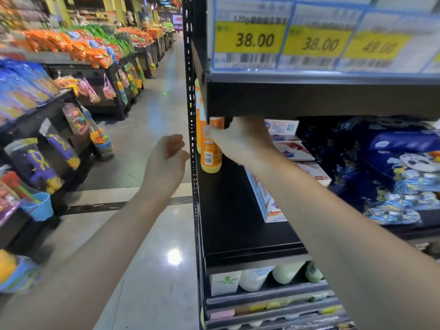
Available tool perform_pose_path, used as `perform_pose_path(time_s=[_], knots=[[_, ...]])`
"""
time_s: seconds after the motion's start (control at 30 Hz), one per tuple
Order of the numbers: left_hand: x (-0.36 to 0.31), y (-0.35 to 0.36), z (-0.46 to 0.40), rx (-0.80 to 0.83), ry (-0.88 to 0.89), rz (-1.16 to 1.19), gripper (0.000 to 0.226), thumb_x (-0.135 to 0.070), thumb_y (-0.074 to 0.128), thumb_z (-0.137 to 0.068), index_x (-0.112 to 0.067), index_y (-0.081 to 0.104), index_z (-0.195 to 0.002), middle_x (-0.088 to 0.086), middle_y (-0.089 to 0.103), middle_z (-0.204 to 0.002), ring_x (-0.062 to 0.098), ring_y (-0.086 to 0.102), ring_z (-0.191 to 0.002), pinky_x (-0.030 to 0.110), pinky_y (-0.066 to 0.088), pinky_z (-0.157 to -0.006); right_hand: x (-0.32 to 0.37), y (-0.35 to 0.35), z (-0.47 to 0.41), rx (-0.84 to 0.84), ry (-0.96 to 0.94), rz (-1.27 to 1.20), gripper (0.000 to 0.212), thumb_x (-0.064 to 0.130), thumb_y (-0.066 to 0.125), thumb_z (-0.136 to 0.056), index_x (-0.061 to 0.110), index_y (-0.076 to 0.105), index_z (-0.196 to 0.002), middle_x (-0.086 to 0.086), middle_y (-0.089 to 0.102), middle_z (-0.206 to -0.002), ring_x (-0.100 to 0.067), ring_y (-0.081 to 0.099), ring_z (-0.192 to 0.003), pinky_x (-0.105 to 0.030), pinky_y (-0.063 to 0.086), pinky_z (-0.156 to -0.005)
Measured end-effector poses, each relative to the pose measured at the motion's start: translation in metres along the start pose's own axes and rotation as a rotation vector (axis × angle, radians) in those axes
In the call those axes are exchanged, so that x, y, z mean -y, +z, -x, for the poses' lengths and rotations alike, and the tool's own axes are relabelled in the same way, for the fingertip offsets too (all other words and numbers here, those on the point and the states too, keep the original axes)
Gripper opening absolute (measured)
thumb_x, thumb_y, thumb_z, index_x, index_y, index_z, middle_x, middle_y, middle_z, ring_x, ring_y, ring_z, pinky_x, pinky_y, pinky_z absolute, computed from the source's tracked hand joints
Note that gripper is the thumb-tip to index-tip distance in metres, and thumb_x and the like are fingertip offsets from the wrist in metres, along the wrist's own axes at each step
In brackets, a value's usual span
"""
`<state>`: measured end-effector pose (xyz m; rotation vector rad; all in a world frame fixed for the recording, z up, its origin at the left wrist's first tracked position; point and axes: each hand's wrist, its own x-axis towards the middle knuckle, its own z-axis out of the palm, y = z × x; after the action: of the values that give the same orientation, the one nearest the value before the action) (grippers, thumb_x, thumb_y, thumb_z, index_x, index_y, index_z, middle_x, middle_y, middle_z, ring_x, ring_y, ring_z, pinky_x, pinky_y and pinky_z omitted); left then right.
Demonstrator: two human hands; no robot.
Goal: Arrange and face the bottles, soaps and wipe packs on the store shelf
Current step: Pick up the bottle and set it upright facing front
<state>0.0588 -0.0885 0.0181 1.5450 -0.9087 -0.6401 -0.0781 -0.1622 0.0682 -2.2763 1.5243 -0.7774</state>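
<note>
Right hand [240, 139] fingers clamped round the orange bottle [210, 152], upright at the left back of the shelf [238, 225], likely to turn its label outward; left hand [167, 154] loosely curled, holding nothing, beside the upright; soaps [273, 206] stacked just right

Right hand [240, 139] grips orange bottle [210, 153] — left hand [167, 156] loosely curled.

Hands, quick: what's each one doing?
Left hand: loosely curled, holding nothing.
Right hand: gripping the orange bottle.
</note>
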Motion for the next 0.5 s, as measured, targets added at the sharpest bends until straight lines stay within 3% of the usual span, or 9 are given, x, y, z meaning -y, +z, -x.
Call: perform_pose_path(time_s=[0.07,0.17,0.33,0.43,0.5], knots=[[0.001,-0.002,0.029,-0.017,0.068,-0.046,0.043,-0.005,0.059,-0.097,-0.023,0.059,-0.136,-0.007,0.064,-0.133,0.012,0.059,-0.124,0.032,0.044,-0.110,-0.004,-0.012,0.023,-0.043,-0.063,-0.004,0.051,0.050,0.060,-0.088,0.016,0.060,-0.126,-0.006,0.066,-0.118,-0.028,0.064,-0.111,-0.036,0.049,-0.087],[0.013,0.010,0.073,0.055,0.124,-0.204,0.044,-0.012,0.063,-0.097,-0.031,0.059,-0.137,-0.014,0.063,-0.134,0.008,0.057,-0.126,0.034,0.044,-0.110,-0.020,-0.039,0.072,-0.091,-0.150,-0.127,0.056,0.046,0.069,-0.090,0.025,0.051,-0.139,0.002,0.059,-0.132,-0.019,0.055,-0.122,-0.037,0.049,-0.101],[0.023,0.045,0.124,0.158,0.346,-0.564,0.045,-0.033,0.063,-0.097,-0.035,0.055,-0.140,-0.017,0.057,-0.141,0.006,0.050,-0.131,0.030,0.041,-0.112,-0.077,-0.071,0.116,-0.202,-0.258,-0.149,0.038,0.030,0.074,-0.087,0.028,0.066,-0.124,0.006,0.061,-0.120,-0.018,0.061,-0.111,-0.038,0.053,-0.095],[0.033,0.061,0.133,0.206,0.345,-0.769,0.051,-0.053,0.052,-0.097,-0.039,0.049,-0.145,-0.018,0.048,-0.150,0.007,0.039,-0.141,0.032,0.034,-0.118,-0.111,-0.082,0.124,-0.211,-0.269,-0.080,0.042,0.029,0.074,-0.086,0.029,0.065,-0.127,0.006,0.057,-0.124,-0.021,0.056,-0.116,-0.036,0.048,-0.101],[0.040,0.068,0.137,0.225,0.341,-0.928,0.061,-0.067,0.034,-0.093,-0.040,0.046,-0.147,-0.018,0.042,-0.156,0.010,0.034,-0.146,0.036,0.031,-0.121,-0.130,-0.085,0.124,-0.167,-0.278,-0.014,0.054,0.032,0.076,-0.085,0.031,0.059,-0.136,0.005,0.051,-0.135,-0.023,0.049,-0.122,-0.032,0.042,-0.105]])
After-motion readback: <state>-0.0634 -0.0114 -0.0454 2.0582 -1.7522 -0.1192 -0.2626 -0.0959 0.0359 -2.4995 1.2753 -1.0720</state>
